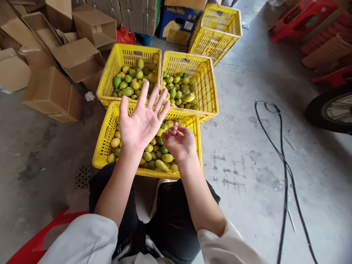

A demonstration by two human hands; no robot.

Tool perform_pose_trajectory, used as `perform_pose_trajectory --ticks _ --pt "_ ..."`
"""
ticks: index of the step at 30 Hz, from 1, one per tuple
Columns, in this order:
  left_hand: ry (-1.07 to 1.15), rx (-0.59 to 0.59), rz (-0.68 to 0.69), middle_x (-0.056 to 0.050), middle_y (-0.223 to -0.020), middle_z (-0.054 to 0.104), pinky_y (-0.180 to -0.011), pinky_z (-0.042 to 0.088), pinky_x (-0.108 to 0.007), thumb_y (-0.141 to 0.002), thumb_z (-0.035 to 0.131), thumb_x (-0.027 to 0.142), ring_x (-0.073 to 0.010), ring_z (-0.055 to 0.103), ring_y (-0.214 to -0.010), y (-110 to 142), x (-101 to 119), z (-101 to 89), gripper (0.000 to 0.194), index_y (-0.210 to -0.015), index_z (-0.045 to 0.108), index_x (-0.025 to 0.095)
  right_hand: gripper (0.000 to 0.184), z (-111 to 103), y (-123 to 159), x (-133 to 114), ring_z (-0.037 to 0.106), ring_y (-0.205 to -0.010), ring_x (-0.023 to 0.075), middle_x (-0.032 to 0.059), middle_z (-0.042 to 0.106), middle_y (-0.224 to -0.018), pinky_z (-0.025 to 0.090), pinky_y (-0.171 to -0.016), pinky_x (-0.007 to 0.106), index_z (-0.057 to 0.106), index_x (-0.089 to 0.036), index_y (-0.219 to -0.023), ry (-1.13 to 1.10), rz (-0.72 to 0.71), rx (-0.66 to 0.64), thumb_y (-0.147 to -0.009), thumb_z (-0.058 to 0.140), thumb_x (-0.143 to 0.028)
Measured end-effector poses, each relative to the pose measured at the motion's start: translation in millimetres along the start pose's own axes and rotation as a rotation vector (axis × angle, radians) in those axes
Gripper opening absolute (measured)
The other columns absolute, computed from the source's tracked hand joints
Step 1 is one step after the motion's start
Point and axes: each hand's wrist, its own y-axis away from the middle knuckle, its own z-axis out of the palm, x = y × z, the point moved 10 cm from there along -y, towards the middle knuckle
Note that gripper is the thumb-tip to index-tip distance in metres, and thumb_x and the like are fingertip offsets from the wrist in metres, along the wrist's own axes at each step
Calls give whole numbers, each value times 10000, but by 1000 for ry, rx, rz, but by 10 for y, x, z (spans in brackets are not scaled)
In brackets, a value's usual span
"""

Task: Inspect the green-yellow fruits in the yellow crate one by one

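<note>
A: Quick, what's far L?
B: Cardboard boxes [78,58], a jumble on the concrete floor [236,132], some flaps open. Below, bottom L, part of a red plastic item [27,253], cut off by the edge.

A: Next, going R?
B: L rear crate [129,55], yellow, w/ green & yellow fruit [127,91] in it. Just in front, nearest the person, the front crate [100,146], also yellow, lots more of the same fruit inside.

A: And the L hand?
B: L hand [141,123] is open, palm facing the wearer, fingers spread, held up over the front crate. Fingertips overlap the L rear crate in view.

A: R hand?
B: R hand [181,143], a bit lower, over the R half of the front crate. Palm up & visible, fingers loosely curled, so half-open. Can't tell if its fingertips meet.

A: Behind it?
B: R rear crate [203,84], right beside the L rear one, w/ similar fruit, approx. half full or less. Farther back, a blue box [168,24] & stacked yellow crates [211,40].

A: Far R?
B: Black cable [285,183] looped on the floor, then part of a tyre [316,112], w/ a red stool [320,9] up top.
</note>
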Motion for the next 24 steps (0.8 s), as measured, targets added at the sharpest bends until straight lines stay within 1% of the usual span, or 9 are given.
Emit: perform_pose_trajectory --ticks 2,6,9,13,19,21,22,23,24 --pt "-6 1 49 -81 -1423 743 -1074 609 -364 -1166 312 609 -243 652 -1494 72 18 -44 578 -1359 748 282 192 25 58 41 428 -395 78 -91 485 -578 467 -471 179 547 -217 -898 -4 36 -34 -959 445 -66" --pt "-33 58 18 -89 -1426 751 -1082 614 -385 -1152 360 623 -265 642 -1504 150 -109 -152 545 -1365 752 309 174 42 123 24 439 -393 76 -89 486 -580 467 -481 185 550 -212 -900 -1 59 -62 -944 455 -73" --pt "-33 43 6 -100 -1425 755 -1077 621 -392 -1154 356 618 -272 644 -1503 158 -154 -161 554 -1355 757 294 180 32 131 -17 433 -391 72 -86 487 -573 449 -466 179 548 -208 -895 -5 44 -54 -951 449 -68" --pt "-39 -8 9 -108 -1396 769 -1082 621 -385 -1162 335 612 -259 654 -1494 149 -153 -150 567 -1325 760 273 179 41 124 -5 440 -387 67 -86 489 -568 453 -467 178 547 -204 -889 -1 44 -64 -958 445 -74" --pt "-36 42 43 -111 -1329 787 -1070 626 -375 -1160 364 536 -255 686 -1454 144 -113 -216 494 -1357 740 283 168 68 106 51 449 -400 85 -82 506 -569 461 -488 185 550 -214 -914 11 79 -85 -927 466 -69" --pt "-20 74 54 -116 -1316 787 -1037 635 -353 -1151 394 469 -252 713 -1404 131 -93 -265 446 -1369 730 273 170 85 120 49 442 -406 88 -78 512 -570 465 -497 188 551 -214 -910 18 78 -98 -924 465 -68" --pt "-11 105 50 -117 -1285 792 -1004 641 -331 -1142 410 422 -244 744 -1342 122 -92 -309 418 -1360 728 260 167 96 133 52 440 -409 89 -77 513 -571 467 -500 190 552 -214 -906 23 78 -106 -926 467 -72" --pt "0 155 40 -115 -1225 799 -953 644 -299 -1130 424 366 -227 780 -1238 116 -100 -374 386 -1333 728 242 164 106 148 57 440 -412 91 -76 514 -574 468 -503 193 554 -215 -904 29 79 -113 -929 469 -77" --pt "12 227 23 -105 -1129 799 -883 638 -261 -1112 437 303 -201 804 -1093 116 -116 -459 349 -1283 729 220 161 117 166 68 442 -417 93 -76 514 -576 469 -505 195 557 -216 -901 36 82 -119 -935 474 -83"
